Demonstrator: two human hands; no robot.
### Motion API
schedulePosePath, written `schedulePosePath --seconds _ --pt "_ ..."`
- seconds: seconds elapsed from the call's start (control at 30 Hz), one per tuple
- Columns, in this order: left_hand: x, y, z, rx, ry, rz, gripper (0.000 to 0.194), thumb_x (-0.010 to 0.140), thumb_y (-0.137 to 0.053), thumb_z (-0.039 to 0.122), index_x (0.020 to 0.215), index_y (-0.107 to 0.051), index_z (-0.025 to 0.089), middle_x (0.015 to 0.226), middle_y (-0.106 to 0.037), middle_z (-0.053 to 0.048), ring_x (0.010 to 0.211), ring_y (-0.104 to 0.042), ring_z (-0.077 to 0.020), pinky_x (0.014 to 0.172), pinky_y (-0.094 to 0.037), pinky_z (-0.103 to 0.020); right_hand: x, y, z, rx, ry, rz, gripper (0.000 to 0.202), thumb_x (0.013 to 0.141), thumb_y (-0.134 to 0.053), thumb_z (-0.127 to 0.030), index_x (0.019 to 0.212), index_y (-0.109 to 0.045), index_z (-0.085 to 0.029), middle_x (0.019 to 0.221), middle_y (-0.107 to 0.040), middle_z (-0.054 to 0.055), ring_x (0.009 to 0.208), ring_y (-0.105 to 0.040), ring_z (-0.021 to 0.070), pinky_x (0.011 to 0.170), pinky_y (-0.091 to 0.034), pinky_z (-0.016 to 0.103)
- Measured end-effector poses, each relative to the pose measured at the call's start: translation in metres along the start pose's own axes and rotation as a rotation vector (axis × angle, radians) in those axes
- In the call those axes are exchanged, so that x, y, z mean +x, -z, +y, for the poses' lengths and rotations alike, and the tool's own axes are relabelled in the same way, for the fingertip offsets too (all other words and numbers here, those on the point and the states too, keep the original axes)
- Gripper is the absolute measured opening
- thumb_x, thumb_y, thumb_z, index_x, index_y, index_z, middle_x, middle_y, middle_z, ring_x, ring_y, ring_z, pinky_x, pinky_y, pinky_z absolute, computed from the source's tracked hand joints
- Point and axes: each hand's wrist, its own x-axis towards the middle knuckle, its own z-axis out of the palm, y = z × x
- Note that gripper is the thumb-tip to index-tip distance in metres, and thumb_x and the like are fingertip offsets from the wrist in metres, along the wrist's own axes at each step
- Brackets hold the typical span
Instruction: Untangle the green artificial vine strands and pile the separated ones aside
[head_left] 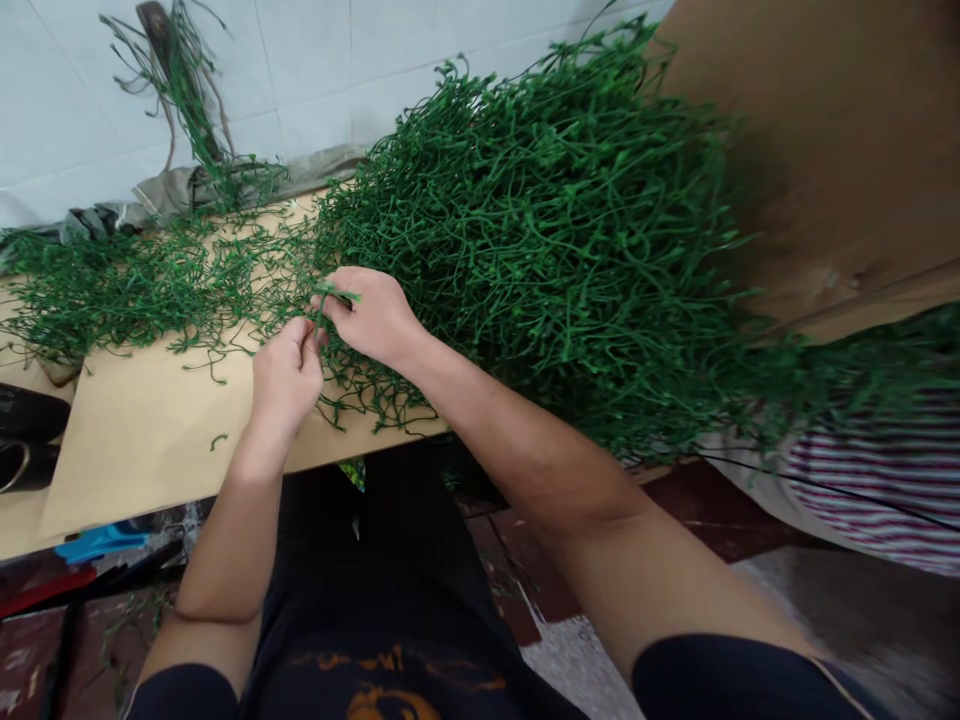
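Between my two hands is a small green plastic stem [339, 292]. My right hand [375, 312] pinches it near its upper end, where a short light-green tip sticks out past the thumb. Just below and to the left, my left hand [289, 365] is closed with thumb and fingertips together at the lower part of the stem; its exact grip is partly hidden. A tall heap of similar green stems [540, 220] rises right behind and beside my right hand. Looser stems [135, 290] are spread over the board to the left.
The light-brown board [165, 400] has its front edge by my lap. A large cardboard box [847, 150] stands at the right. Black cylinders [30, 415] lie at the left edge. Stems hang by a brown strip [157, 40] on the tiled wall. Striped cloth [885, 480] is at the right.
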Motion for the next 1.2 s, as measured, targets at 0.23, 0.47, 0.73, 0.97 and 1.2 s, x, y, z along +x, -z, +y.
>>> schedulePosePath --seconds 0.23,0.47,0.73,0.97,1.2 --pt "-0.031 0.005 0.010 -0.090 0.039 -0.107 0.015 0.085 -0.049 0.024 0.074 -0.058 0.020 0.056 -0.050 0.004 0.050 -0.041 -0.0108 0.056 -0.032 -0.024 0.037 0.016 0.047 0.004 -0.219 0.311 0.024 0.088 -0.043 -0.030 0.068 -0.047 -0.018 0.070 -0.048 0.004 0.078 -0.050 0.0176 0.076 -0.043 0.034" --pt "0.004 -0.004 -0.024 0.057 -0.003 -0.152 0.019 0.075 -0.062 0.033 0.084 -0.067 0.017 0.085 -0.065 -0.006 0.074 -0.054 -0.0170 0.067 -0.040 -0.028 0.030 0.033 0.018 0.538 -0.174 -0.065 0.048 0.088 -0.034 -0.060 0.069 -0.047 -0.018 0.054 -0.036 -0.003 0.052 -0.035 0.0085 0.050 -0.037 0.024" --pt "0.025 0.007 -0.023 0.257 0.032 0.029 0.014 0.069 -0.067 0.030 0.072 -0.063 0.017 0.079 -0.058 -0.003 0.081 -0.055 -0.0190 0.082 -0.044 -0.035 0.009 0.041 0.018 0.753 -0.269 -0.292 0.025 0.088 -0.052 -0.024 0.067 -0.055 -0.011 0.048 -0.039 -0.006 0.041 -0.032 0.0020 0.042 -0.024 0.018" --pt "0.034 -0.006 -0.012 -0.219 -0.054 -0.050 0.034 0.080 -0.054 0.036 0.105 -0.063 0.014 0.106 -0.063 -0.010 0.093 -0.061 -0.0177 0.083 -0.049 -0.031 0.004 0.045 0.021 0.605 -0.168 -0.411 0.014 0.081 -0.048 -0.010 0.074 -0.060 -0.008 0.052 -0.045 -0.006 0.044 -0.035 0.0022 0.046 -0.025 0.019" --pt "0.040 -0.021 -0.004 -0.501 -0.012 -0.036 0.028 0.072 -0.066 0.042 0.078 -0.058 0.015 0.068 -0.063 -0.001 0.066 -0.060 -0.0125 0.065 -0.047 -0.025 0.002 0.046 0.012 0.524 -0.161 -0.372 0.019 0.083 -0.053 -0.014 0.064 -0.055 -0.011 0.053 -0.043 -0.006 0.051 -0.035 0.0035 0.053 -0.029 0.020"
